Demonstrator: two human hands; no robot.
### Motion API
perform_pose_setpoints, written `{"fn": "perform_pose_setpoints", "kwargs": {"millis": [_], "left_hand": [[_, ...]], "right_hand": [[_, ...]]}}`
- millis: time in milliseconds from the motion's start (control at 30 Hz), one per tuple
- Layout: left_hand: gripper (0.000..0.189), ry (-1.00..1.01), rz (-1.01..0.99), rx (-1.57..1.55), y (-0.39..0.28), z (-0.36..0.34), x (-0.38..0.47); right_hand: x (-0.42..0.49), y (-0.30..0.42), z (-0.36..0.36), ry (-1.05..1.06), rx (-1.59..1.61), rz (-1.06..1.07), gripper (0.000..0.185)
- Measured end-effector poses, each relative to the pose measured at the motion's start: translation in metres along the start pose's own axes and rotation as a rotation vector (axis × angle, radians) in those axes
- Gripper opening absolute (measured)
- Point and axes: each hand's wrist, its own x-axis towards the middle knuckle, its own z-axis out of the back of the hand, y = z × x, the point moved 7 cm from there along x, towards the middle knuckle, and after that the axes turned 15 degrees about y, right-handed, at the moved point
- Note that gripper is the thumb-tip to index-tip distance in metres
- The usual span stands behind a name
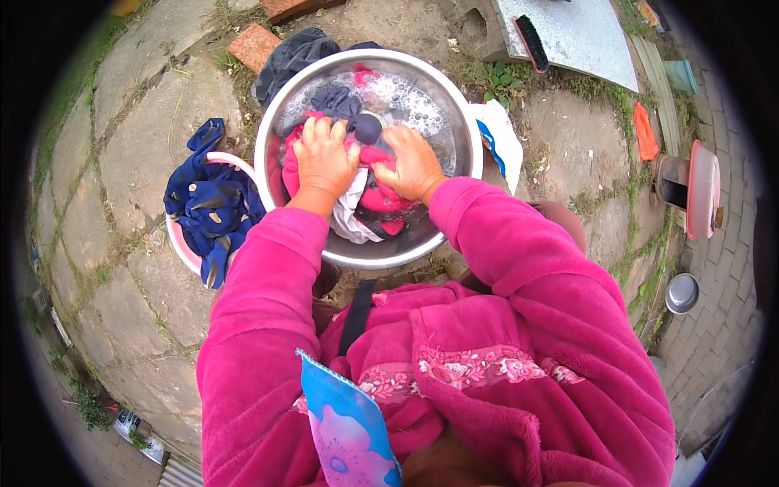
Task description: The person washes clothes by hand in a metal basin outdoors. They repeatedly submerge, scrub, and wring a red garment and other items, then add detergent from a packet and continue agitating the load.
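Note:
A wide stainless steel basin (pixel 471 155) of sudsy water and wet laundry stands before me. My left hand (pixel 322 152) grips a wet red garment (pixel 291 167) in the left half of the basin, its fingertips partly lost in the cloth. To its right, my right hand (pixel 411 161) holds a bunched red piece, thumb tucked against the folds. Between the hands bulges a dark navy wad of cloth (pixel 365 128). A whitish cloth (pixel 353 216) trails below them against the near wall. Another dark cloth (pixel 335 100) lies in the foam (pixel 420 106) beyond my fingers.
Left of the basin, a pink tub (pixel 182 246) holds navy patterned fabric (pixel 213 201). Dark clothing (pixel 295 61) is heaped behind the basin, near a brick (pixel 254 47). A white plastic bag (pixel 502 143) lies at right. A black-bristled brush (pixel 531 42) rests on a pale slab (pixel 578 42).

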Motion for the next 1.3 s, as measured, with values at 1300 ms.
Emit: {"fn": "perform_pose_setpoints", "kwargs": {"millis": [1300], "left_hand": [[0.053, -0.208, 0.119, -0.436, 0.032, 0.067, -0.045]], "right_hand": [[-0.009, 0.042, 0.077, 0.199, 0.355, 0.136, 0.063]]}}
